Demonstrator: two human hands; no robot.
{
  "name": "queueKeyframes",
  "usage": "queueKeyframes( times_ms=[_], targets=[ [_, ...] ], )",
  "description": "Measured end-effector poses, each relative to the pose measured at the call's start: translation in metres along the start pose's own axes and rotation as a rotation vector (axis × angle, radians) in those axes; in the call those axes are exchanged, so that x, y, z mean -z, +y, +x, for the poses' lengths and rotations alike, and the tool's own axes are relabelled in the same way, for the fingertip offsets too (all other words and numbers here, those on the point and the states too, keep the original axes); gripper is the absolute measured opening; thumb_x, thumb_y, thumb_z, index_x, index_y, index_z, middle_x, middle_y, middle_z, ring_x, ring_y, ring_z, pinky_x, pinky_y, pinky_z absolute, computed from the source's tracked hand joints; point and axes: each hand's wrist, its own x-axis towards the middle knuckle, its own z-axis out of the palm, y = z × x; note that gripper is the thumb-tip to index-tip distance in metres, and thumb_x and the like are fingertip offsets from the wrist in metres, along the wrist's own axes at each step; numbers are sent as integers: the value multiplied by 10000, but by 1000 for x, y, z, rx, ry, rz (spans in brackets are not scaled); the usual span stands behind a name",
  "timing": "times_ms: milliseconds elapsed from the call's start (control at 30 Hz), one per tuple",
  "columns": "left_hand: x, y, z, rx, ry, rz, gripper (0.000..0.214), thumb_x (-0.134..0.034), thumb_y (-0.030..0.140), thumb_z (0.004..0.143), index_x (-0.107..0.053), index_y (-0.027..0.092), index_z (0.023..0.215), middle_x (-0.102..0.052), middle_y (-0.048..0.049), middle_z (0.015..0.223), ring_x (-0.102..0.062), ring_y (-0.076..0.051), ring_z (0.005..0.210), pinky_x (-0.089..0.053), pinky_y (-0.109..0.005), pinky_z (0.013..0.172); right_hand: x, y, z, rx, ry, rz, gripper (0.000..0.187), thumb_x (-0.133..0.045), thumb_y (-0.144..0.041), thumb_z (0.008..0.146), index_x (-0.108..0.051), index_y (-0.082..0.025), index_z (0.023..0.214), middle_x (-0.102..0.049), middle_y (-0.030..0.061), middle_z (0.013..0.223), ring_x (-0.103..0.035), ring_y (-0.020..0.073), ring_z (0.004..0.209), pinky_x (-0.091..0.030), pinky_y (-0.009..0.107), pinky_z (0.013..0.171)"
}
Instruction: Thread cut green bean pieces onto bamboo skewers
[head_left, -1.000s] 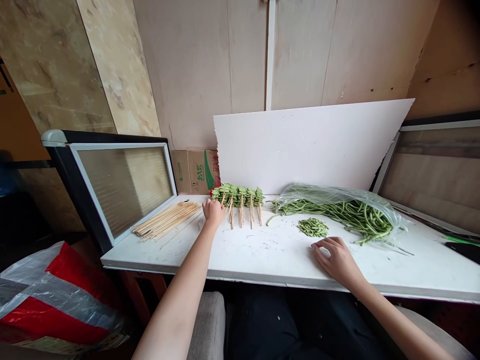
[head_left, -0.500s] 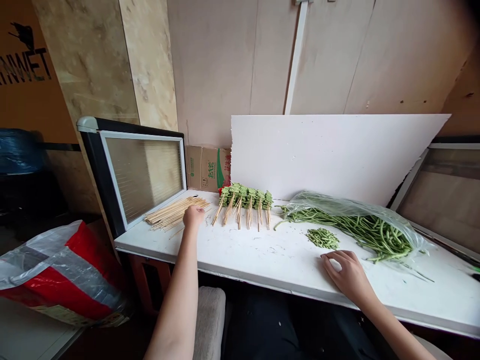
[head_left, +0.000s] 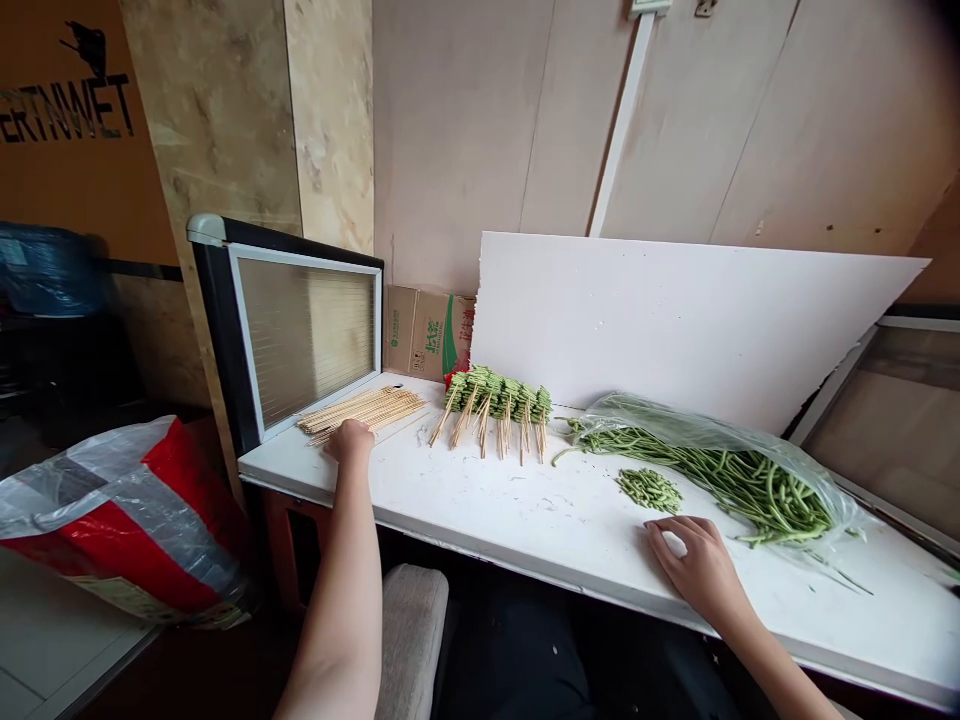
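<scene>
At the front left of a white table (head_left: 480, 510), my left hand (head_left: 351, 440) is closed at the near side of a pile of bamboo skewers (head_left: 375, 405). One skewer runs out from it to the right, and its fingertips are hidden. My right hand (head_left: 694, 565) rests near the front edge with its fingers curled together; a white covering (head_left: 674, 543) shows on one digit. Whatever it may hold is hidden. Just beyond it lies a small heap of cut green bean pieces (head_left: 649, 490). Skewered green beans (head_left: 499, 392) are stacked at the back, sticks pointing toward me.
Long green beans (head_left: 720, 465) spill from a clear plastic bag (head_left: 652, 415) on the right. A white board (head_left: 675, 325) leans behind, beside a cardboard box (head_left: 427, 330). A framed panel (head_left: 307, 335) stands left, above a red and white sack (head_left: 150, 510).
My left hand has moved left and toward me along the skewer pile. My right hand stays at nearly the same place on the table. The view has shifted slightly.
</scene>
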Motion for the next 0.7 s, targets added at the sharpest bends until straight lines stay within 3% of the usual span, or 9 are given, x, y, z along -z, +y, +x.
queueKeyframes(
  times_ms=[333, 567, 700],
  targets=[
    [-6, -9, -2, -9, 25, -72, 244, -618, 142, 872, -807, 170, 1023, -782, -175, 1128, -654, -333, 1162, -369, -485, 1045, 4, 1, 2, -3, -37, -21, 431, -535, -528, 985, -795, -193, 909, -794, 131, 946, -636, 376, 1041, -508, 484, 912],
    [4, -11, -3, 69, 72, -49, 257, -596, 151, 879, -804, 139, 1029, -754, -219, 1158, -585, -391, 1233, -342, -527, 1021, 3, 2, 2, -21, -31, -22, 432, -547, -547, 959, -798, -204, 879, -792, 140, 927, -638, 386, 1043, -514, 495, 902],
    [5, -11, -6, 31, 82, -13, 268, -585, 168, 884, -790, 109, 1046, -740, -253, 1138, -547, -436, 1268, -339, -572, 1009, 0, 6, 1, -31, -22, -6, 417, -556, -542, 951, -804, -214, 883, -789, 140, 931, -634, 388, 1045, -511, 498, 900]
  ],
)
